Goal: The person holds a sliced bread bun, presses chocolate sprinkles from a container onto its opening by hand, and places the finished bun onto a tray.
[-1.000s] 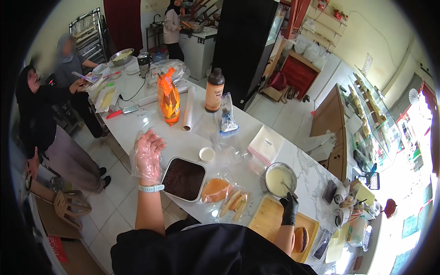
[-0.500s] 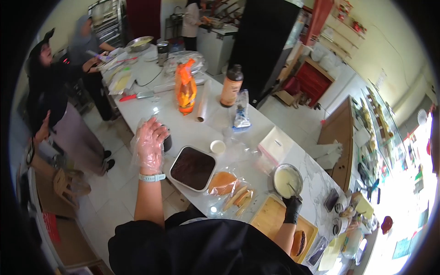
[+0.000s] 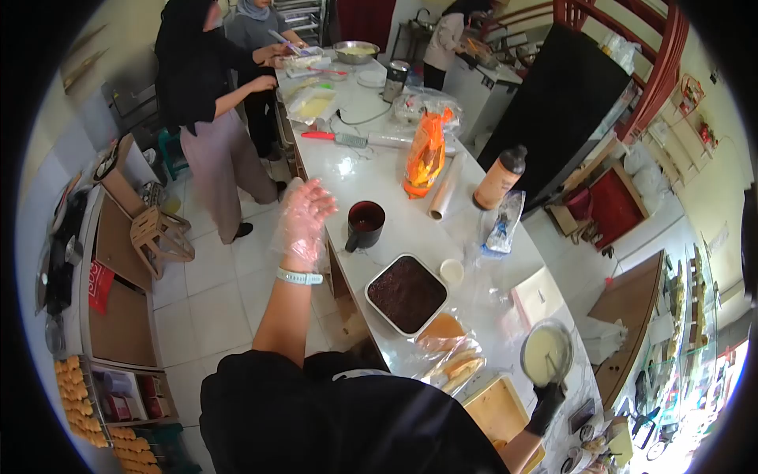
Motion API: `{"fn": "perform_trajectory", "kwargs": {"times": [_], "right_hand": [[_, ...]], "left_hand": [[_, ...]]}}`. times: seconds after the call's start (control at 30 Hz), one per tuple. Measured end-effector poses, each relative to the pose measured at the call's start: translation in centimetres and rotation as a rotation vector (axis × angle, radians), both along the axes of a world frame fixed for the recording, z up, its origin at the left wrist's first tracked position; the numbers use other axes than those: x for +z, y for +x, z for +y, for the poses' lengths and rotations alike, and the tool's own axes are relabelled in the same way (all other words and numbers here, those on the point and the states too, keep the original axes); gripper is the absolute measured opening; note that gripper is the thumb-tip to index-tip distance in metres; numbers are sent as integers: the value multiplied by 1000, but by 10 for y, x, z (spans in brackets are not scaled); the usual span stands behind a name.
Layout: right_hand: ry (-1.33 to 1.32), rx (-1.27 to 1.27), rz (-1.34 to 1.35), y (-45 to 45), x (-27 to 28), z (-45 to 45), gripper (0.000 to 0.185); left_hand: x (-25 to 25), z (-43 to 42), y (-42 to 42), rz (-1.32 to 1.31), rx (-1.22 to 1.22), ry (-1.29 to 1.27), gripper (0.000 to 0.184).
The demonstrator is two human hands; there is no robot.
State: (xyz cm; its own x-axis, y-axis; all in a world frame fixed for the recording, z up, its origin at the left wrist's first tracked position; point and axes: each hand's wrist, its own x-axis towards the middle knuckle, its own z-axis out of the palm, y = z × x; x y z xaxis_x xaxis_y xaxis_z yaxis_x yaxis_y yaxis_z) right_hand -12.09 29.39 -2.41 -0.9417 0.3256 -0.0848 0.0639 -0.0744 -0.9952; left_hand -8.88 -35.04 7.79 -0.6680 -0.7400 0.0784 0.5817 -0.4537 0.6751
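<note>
My left hand [image 3: 306, 217], in a loose clear plastic glove, is raised beside the table's left edge, fingers spread and holding nothing. Nearest to it stands a dark mug [image 3: 365, 224] with a reddish inside. In a black glove, my right hand [image 3: 546, 401] is closed at the near rim of a metal bowl [image 3: 570, 341] of creamy white mixture. Its fingers grip a thin metal utensil [image 3: 551, 365] dipping into the mixture; the utensil's kind is unclear. A rectangular tin [image 3: 439, 314] filled with something dark brown lies between my hands. Bread in clear plastic [image 3: 458, 365] sits in front of me.
A wooden tray [image 3: 499, 407] lies near my right arm. Across the table are an orange bag [image 3: 426, 154], a plastic wrap roll [image 3: 448, 187], a brown bottle [image 3: 500, 178] and a red-handled grater [image 3: 339, 138]. Two people stand at the far left; another works behind.
My view has swung left, so the table shifts rightward and the mug is now uncovered. My left hand stays raised and open; my right hand stays at the bowl.
</note>
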Motion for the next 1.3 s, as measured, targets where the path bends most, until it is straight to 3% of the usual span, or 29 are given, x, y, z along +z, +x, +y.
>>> {"fn": "perform_trajectory", "kwargs": {"times": [0.27,0.5,0.7,0.77,0.83,0.97,1.1,1.13,1.23,1.3], "right_hand": [[75,307,13,-64,106,-159,18],[-7,692,44,-144,80,-285,17],[-92,720,-216,-186,24,-367,18],[-97,752,-246,-191,6,-374,19],[-65,796,-275,-192,-1,-379,18],[-32,777,-270,-186,-16,-387,22],[-108,845,-307,-179,9,-371,38],[41,817,-324,-173,25,-364,39],[121,864,-178,-144,59,-318,37],[140,799,-112,-115,90,-290,37]], "left_hand": [[-60,-33,-8,-238,59,372,34],[-71,2,-35,-602,-7,492,38],[-101,33,-28,-703,-17,195,44],[-133,32,-12,-694,-53,33,51],[-126,42,0,-746,-106,-104,63],[-112,47,6,-760,-42,-275,59],[-124,43,-1,-704,10,-450,54],[-127,40,-4,-696,14,-506,53],[-128,25,-19,-655,145,-623,50],[-124,2,-34,-580,352,-986,49]]}}
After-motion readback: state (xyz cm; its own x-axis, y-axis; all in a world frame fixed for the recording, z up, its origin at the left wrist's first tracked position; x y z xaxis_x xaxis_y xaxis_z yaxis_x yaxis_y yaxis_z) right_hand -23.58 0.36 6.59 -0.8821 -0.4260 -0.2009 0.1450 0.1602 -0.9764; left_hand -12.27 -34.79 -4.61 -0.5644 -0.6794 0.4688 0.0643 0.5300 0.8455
